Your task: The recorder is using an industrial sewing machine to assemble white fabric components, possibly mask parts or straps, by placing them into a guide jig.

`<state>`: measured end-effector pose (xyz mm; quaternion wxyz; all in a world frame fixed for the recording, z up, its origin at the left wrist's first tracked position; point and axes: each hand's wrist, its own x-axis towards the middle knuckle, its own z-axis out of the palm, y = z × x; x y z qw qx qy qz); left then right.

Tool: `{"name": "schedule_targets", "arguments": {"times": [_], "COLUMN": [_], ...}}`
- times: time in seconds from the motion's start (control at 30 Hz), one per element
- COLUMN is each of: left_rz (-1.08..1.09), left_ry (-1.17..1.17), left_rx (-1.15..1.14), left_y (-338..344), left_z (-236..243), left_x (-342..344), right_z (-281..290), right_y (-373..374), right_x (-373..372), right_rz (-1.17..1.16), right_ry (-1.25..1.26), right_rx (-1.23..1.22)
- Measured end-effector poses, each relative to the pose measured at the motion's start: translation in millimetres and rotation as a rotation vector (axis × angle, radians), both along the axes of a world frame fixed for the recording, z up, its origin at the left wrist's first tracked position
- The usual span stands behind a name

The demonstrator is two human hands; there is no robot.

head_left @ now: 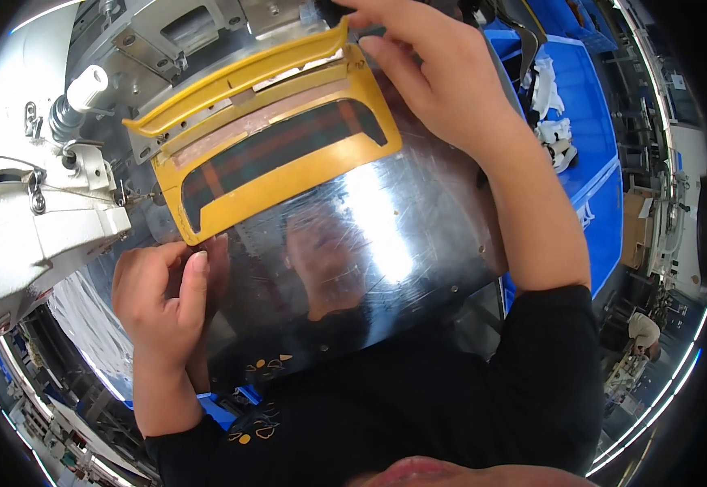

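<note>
A yellow template frame [288, 188] with a long window lies on the shiny metal table [426, 219]. Dark plaid fabric [280, 152] shows through the window. Along the frame's far side a yellow flap [240, 81] stands raised at a tilt. My left hand [159, 296] is at the frame's near left corner, thumb and forefinger closed together there. My right hand [442, 77] is at the flap's right end, with the fingers over it and the thumb below, by the frame's far right corner. Its fingertips are partly cut off by the picture's top edge.
A white sewing machine [37, 235] stands close on the left, with a white thread spool or knob [88, 88] above it. Metal plates [191, 32] lie beyond the frame. On the right is a blue bin [601, 174] holding white and black pieces. Another person [644, 334] is far right.
</note>
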<state>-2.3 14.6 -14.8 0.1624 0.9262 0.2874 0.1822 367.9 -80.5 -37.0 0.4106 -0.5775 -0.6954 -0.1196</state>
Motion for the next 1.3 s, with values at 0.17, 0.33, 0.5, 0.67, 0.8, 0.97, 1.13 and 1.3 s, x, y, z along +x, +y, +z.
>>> {"name": "schedule_targets", "arguments": {"times": [0.17,0.33,0.5,0.67,0.8,0.97,1.13,1.3], "left_rz": [0.018,-0.003,-0.016,-0.039,-0.033,-0.027,-0.022,-0.036], "left_ry": [0.007,-0.027,-0.04,-0.052,-0.043,-0.059,-0.068,-0.219], "left_rx": [0.012,0.005,0.044,0.067,0.074,0.075,0.079,0.146], "left_y": [-0.3,-1.3,-1.1,0.2,0.4,-0.3,-1.3,1.7], "left_z": [0.7,0.5,1.0,0.8,2.9,1.2,2.7,-5.1], "left_x": [-3.7,0.3,-2.2,1.0,-0.5,3.1,4.0,2.7], "right_z": [38.5,30.3,31.7,23.4,24.7,20.7,29.4,47.9], "right_y": [-14.1,-23.1,-21.5,-18.7,-7.2,-5.1,-15.5,-31.4], "right_x": [-26.0,-41.3,-58.9,-78.1,-71.8,-58.2,-48.8,-44.6], "right_rz": [-0.208,0.18,0.321,0.331,0.319,0.273,0.07,0.285], "right_ry": [0.402,0.186,0.073,0.036,0.12,0.278,0.588,0.533], "right_rx": [-0.429,-0.412,-0.578,-0.502,-0.494,-0.417,-0.638,-0.438]}}
